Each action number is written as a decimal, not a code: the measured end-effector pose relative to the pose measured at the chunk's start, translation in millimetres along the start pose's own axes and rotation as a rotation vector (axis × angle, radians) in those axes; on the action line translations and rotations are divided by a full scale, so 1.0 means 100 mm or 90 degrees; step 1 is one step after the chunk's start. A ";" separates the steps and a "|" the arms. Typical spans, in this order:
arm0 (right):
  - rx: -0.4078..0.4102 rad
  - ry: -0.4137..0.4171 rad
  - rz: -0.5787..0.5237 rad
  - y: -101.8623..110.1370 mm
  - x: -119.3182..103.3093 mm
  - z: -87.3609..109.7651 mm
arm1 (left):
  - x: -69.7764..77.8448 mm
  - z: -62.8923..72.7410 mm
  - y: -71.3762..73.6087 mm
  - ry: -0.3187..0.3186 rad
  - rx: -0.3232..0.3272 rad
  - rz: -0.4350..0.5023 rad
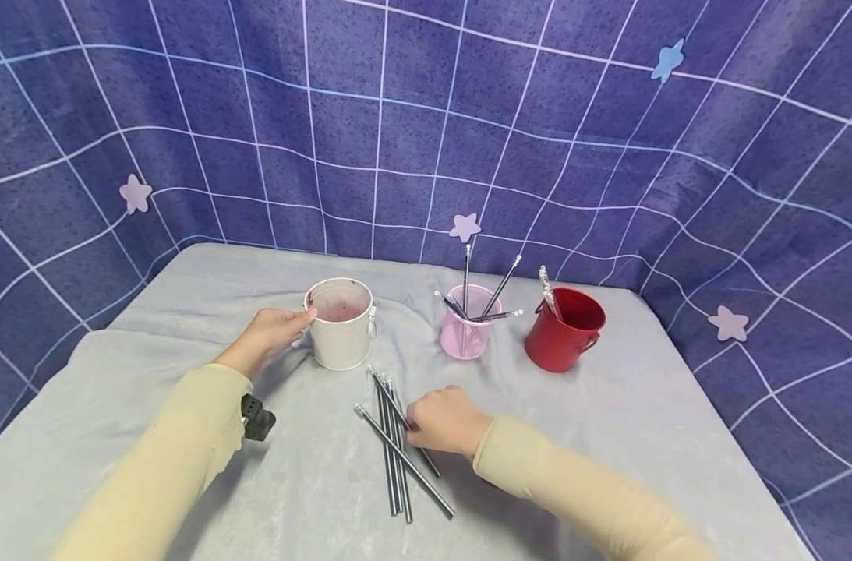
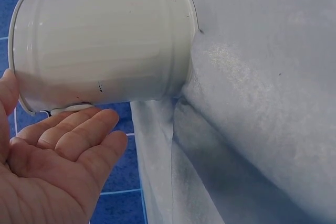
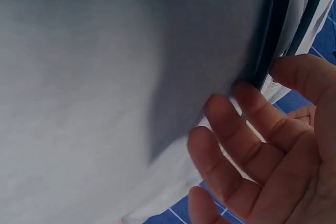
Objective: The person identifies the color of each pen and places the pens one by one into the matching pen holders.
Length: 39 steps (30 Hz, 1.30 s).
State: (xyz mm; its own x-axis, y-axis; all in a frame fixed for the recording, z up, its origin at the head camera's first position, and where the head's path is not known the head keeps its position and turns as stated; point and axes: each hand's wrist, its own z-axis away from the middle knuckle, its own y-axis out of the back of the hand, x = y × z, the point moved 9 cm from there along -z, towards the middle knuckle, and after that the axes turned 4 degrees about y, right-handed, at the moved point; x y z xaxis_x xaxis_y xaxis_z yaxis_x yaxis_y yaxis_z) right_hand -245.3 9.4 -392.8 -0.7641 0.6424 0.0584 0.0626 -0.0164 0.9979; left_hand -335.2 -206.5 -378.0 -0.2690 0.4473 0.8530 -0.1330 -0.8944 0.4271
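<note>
At the left, a white metal bucket [image 1: 341, 343] stands upright on the cloth, reddish stains inside. My left hand [image 1: 274, 331] holds its rim, thumb at the edge and fingers against the outer side by the handle mount. Several dark pencils [image 1: 390, 467] with silvery eraser ends lie in a loose, crossing pile. Over this pile, my right hand [image 1: 443, 421] pinches one dark pencil [image 3: 270, 30] between thumb and index finger. The right wrist view shows its other fingers loosely bent. That pencil's far end shows above the hand in the head view.
A pink mesh cup [image 1: 464, 343] holds several dark pencils behind the pile. Right of it stands a red bucket [image 1: 559, 347] with silvery-white pencils [image 1: 548, 292] leaning inside. Grey cloth [image 1: 650, 436] covers the table, and a blue patterned curtain [image 1: 411, 132] hangs behind.
</note>
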 end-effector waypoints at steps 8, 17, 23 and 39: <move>-0.084 -0.061 -0.035 -0.15 0.06 -0.14 | -0.01 0.00 0.00 0.006 0.000 0.002; -0.121 -0.089 -0.055 -0.25 0.09 -0.24 | 0.00 0.00 0.02 -0.004 0.001 0.006; -0.082 -0.060 -0.126 -0.13 0.13 -0.29 | -0.01 -0.01 0.02 -0.004 0.005 0.008; 0.080 -0.050 -0.150 0.53 0.28 -0.25 | -0.01 -0.01 -0.01 -0.002 -0.002 0.008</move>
State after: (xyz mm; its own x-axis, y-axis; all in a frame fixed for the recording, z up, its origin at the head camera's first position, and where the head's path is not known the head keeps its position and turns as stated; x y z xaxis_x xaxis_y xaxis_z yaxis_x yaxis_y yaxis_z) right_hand -279.8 7.1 -337.7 -0.7157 0.6741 -0.1827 -0.0283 0.2334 0.9720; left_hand -335.3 -206.3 -379.7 -0.2670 0.4364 0.8592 -0.1320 -0.8998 0.4159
